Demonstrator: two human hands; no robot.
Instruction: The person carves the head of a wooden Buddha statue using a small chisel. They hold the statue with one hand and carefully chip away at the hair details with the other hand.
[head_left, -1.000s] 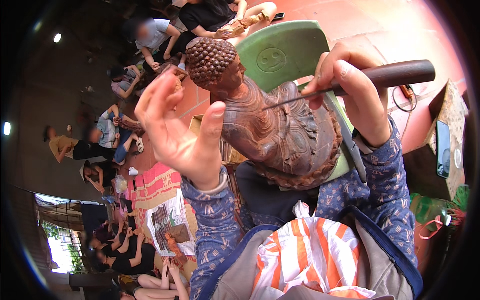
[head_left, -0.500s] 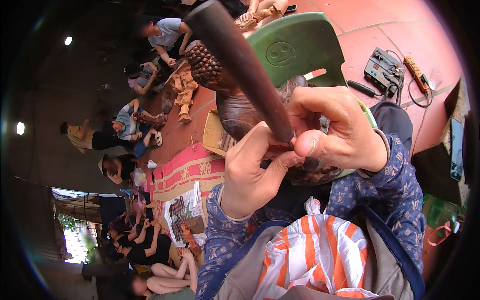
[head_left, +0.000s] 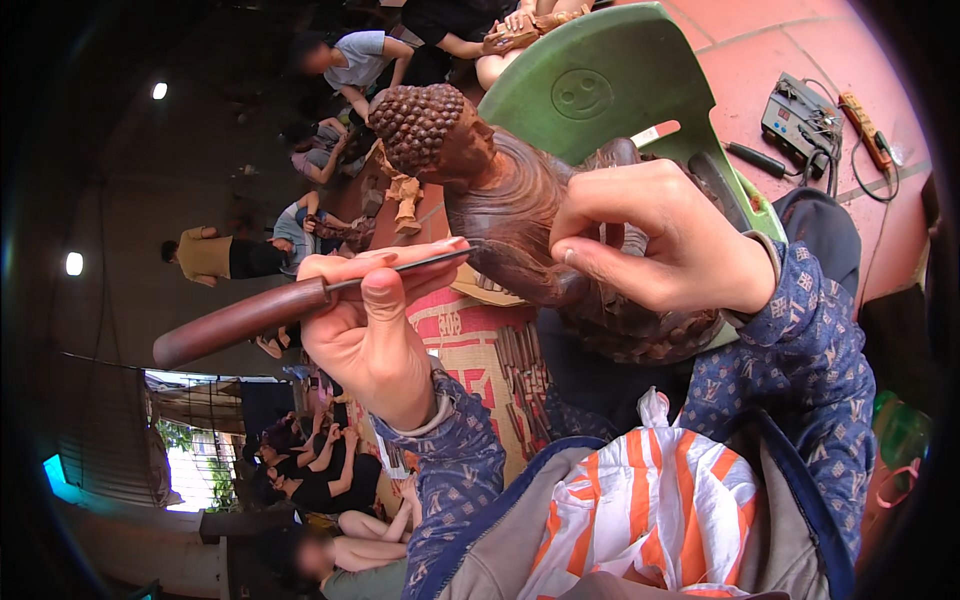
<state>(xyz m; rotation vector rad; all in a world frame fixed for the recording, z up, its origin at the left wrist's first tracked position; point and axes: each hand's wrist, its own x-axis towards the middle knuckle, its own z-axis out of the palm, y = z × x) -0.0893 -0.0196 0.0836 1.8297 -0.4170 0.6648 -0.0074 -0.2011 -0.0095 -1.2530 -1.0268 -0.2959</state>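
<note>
A carving chisel with a thick brown wooden handle and a slim metal blade lies across my left hand. Thumb and fingers hold it at the blade, whose tip points at the statue. That statue is a dark brown carved wooden seated figure with a knobbed head, lying tilted in front of me. Over its middle, my right hand is closed, thumb bent in against the curled fingers; what they may pinch is too small or hidden to tell. The right hand covers part of the carving.
Behind the statue is a green plastic chair. A grey control box with a cabled handpiece and an orange power strip sit on the tiles. Several carving tools lie on a patterned mat. Several people sit to the left.
My hands have come apart. The left hand has drawn left with the chisel, which has swung from upright to nearly level, while the right hand stays over the statue. More of the statue shows.
</note>
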